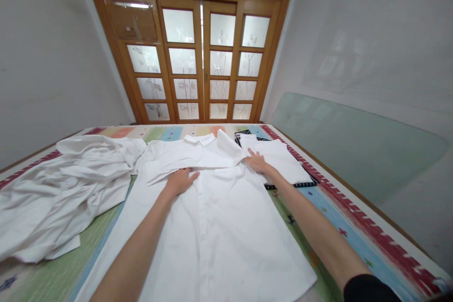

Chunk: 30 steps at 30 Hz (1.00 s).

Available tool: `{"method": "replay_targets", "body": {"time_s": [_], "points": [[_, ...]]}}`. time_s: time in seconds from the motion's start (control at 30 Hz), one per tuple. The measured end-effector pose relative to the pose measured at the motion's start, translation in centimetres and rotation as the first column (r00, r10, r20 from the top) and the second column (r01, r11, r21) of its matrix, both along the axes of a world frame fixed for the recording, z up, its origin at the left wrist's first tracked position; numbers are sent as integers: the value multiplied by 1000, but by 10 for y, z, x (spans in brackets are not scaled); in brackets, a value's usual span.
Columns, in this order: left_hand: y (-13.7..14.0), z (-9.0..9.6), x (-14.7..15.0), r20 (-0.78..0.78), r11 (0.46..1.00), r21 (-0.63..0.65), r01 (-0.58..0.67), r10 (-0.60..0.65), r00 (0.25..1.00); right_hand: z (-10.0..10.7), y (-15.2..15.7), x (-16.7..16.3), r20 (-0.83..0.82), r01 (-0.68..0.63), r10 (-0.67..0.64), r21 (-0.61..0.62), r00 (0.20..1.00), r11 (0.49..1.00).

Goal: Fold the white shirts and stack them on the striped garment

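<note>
A white button-up shirt lies spread out with its collar at the far end. A crosswise fold of cloth runs over its chest. My left hand rests on the shirt front at this fold, thumb stretched out, fingertips partly hidden at the cloth edge. My right hand lies at the shirt's right shoulder with its fingers spread. Under and beyond the right fingers is a folded white garment, on top of a black-and-white patterned cloth.
A rumpled heap of white cloth lies on the left. Everything rests on a colourful striped cover with a dark red border. Walls stand on both sides, a pale green panel at the right. Wooden doors with glass panes stand behind.
</note>
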<state>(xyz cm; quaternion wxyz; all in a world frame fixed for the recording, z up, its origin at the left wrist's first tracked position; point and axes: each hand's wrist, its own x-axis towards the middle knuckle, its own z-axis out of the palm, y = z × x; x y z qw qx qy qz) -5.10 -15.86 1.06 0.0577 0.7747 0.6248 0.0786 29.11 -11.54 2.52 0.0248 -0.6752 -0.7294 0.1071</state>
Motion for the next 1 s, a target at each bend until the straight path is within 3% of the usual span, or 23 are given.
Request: {"method": "replay_targets", "body": {"time_s": [0.37,0.8,0.9,1.0], "points": [[0,1,0,-1,1000,8,-13,13,1000,-12,-15,15,84,-19,10,104,996,994],[-1,1,0,0,1000,8,-10,10,1000,-16,-7,89,108,-46,24,203,994,978],[-2,3,2,-31,1000,-2,-12,12,999,-11,-8,83,154,-19,-15,216,988,976],[-3,5,4,-43,1000,-5,-10,10,999,-5,-14,54,169,-10,-41,294,985,956]]}}
